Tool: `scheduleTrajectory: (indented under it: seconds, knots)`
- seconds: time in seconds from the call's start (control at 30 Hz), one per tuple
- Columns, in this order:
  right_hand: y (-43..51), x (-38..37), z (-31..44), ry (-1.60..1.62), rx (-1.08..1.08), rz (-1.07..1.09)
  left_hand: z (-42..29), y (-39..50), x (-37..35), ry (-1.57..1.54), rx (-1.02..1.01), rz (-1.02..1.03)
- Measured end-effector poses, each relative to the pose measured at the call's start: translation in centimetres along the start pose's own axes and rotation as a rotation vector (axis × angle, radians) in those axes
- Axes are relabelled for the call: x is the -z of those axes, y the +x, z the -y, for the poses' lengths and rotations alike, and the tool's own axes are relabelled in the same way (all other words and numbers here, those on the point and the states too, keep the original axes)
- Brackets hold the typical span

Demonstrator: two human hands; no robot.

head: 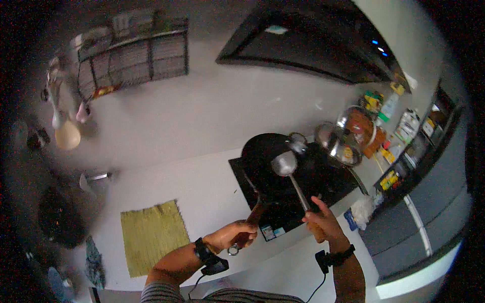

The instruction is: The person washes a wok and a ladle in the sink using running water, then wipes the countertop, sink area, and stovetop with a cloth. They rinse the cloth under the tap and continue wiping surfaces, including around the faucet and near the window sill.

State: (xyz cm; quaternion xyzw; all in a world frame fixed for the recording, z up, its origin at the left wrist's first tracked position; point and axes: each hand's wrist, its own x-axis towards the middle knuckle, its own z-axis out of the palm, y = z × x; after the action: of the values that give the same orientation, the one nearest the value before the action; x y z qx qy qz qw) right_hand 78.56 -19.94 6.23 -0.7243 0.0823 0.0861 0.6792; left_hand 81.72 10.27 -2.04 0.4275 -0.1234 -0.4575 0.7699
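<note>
My left hand (237, 235) is closed around the brown handle of a black wok (257, 155), with the ring at the handle's end showing below my fist. In my right hand (326, 223) is a metal ladle (285, 163) with a wooden grip, its round head over the wok. Whether the ladle touches the wok is unclear. Beneath the wok lies a black glass cooktop (273, 219); I cannot tell if the wok rests on it or is lifted. The wok's inside is too dark to make out.
A yellow-green mat (155, 238) lies on the white counter (208, 197) to the left. Lidded metal pots (344, 151) and bottles (388, 108) crowd the right. Above hang a dark range hood (303, 49) and a wall rack (132, 62). A faucet (96, 177) stands at far left.
</note>
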Motion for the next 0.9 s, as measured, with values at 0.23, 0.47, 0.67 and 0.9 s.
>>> scheduleTrajectory:
  seconds: [0.23,0.47,0.67,0.9]
  knots:
    - [4.9,0.2,-2.4,0.006,0.011,0.016,0.2,1.3,2.7,0.023,-0.074,0.106]
    - [8.4,1.4,-5.0,0.269,0.013,0.172,-1.6,1.2,3.4,0.137,-0.041,-0.022]
    - [8.0,0.7,-4.4,0.207,0.217,0.342,-1.4,-0.6,1.6,-0.014,-0.264,-0.157]
    - [7.0,2.8,-8.3,0.252,0.041,0.064,1.8,-5.1,-2.9,-0.19,-0.514,-0.227]
